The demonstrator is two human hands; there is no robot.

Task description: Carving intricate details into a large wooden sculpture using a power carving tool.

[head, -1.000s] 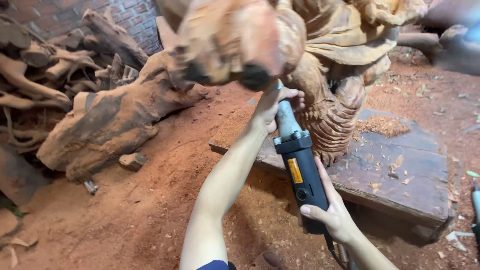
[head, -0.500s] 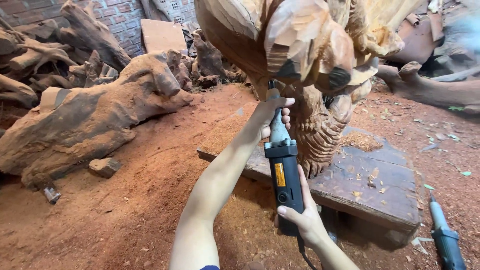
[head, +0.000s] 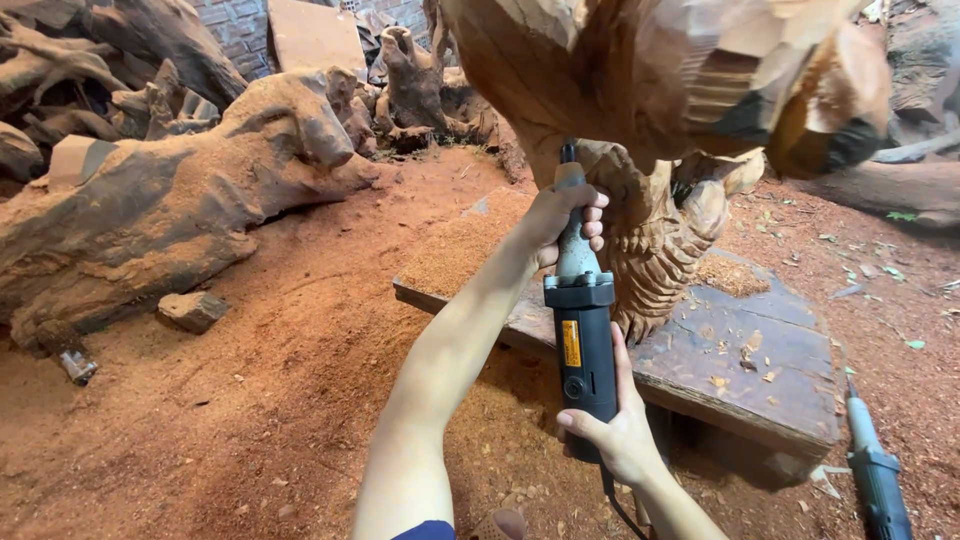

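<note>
Raised since the earlier frame, the black-and-grey electric die grinder (head: 580, 330) at centre frame, left hand (head: 570, 222) and right hand (head: 618, 430) both clamped on it, meets the brown carved wooden sculpture (head: 660, 90) and might kick sideways if its bit snags.

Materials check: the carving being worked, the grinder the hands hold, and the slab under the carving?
Carving: raw wood, unfinished; orange-tan with faceted cut marks and grain. Grinder: black body looks like moulded plastic, grey neck probably metal with a dull sheen; left hand grips the neck, right hand the rear. Slab: weathered dark wood, cracked and rough, strewn with chips and sawdust.
</note>
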